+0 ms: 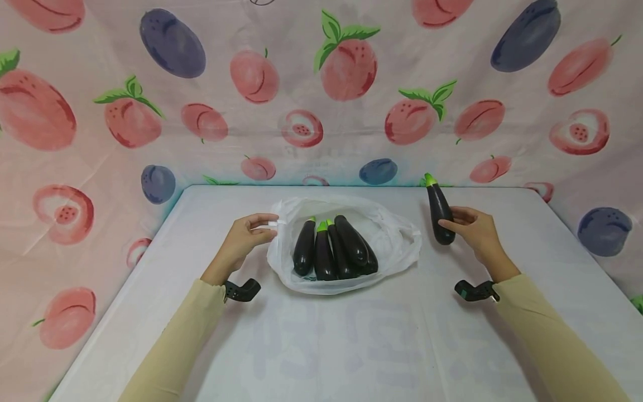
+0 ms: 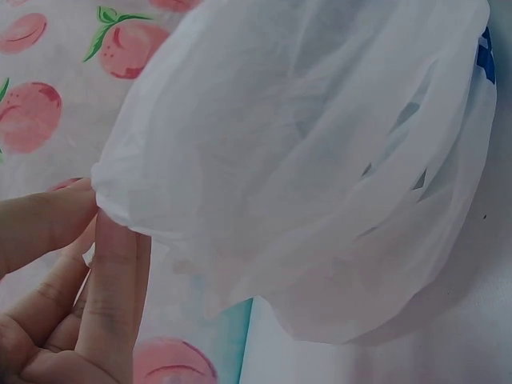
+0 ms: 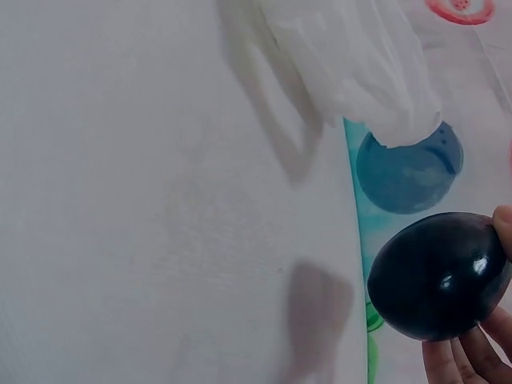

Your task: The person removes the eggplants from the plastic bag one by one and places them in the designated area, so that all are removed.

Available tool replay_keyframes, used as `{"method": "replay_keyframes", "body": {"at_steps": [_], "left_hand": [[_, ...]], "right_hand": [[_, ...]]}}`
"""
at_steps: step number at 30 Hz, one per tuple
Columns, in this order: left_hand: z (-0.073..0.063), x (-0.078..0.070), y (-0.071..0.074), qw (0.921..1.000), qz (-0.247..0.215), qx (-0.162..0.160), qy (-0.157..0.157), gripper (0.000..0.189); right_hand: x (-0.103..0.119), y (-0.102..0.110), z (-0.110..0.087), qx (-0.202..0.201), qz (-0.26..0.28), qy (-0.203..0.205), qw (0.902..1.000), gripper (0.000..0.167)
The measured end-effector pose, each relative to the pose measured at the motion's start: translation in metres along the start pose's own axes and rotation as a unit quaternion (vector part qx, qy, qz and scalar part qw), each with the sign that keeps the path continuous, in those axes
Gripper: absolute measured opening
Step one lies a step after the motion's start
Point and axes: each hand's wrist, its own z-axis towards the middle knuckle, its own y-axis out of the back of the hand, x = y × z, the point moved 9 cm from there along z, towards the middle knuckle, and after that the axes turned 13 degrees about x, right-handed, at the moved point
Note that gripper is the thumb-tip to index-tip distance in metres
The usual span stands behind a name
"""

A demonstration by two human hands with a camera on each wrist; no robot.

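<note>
A white plastic bag (image 1: 397,245) lies with its mouth spread on the table, and several dark eggplants (image 1: 324,254) with green tops rest inside it. My left hand (image 1: 243,240) pinches the bag's left rim between thumb and fingers; the left wrist view shows the thin bag (image 2: 264,176) hanging from those fingertips. To the right of the bag, my right hand (image 1: 472,229) grips one eggplant (image 1: 440,215) by its lower part, green end up. Its rounded dark bottom (image 3: 436,276) shows in the right wrist view, with a shadow on the table beside it.
The table (image 1: 341,346) has a white cover. Behind and beside it hangs a fruit-printed cloth (image 1: 301,33). A black wrist device (image 1: 243,290) sits at the left cuff, and another device (image 1: 474,291) at the right cuff.
</note>
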Motion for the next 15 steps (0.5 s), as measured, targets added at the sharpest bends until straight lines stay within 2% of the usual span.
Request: {"method": "replay_keyframes", "body": {"at_steps": [7, 15], "left_hand": [[0.002, 0.001, 0.000, 1.0000, -0.003, 0.000, -0.002, 0.045], [0.002, 0.003, 0.001, 1.0000, 0.002, 0.000, 0.002, 0.045]], "right_hand": [[-0.003, -0.006, 0.005, -0.004, -0.010, 0.012, 0.9999, 0.069], [-0.007, -0.015, 0.009, 0.001, -0.043, -0.006, 0.9991, 0.068]]}}
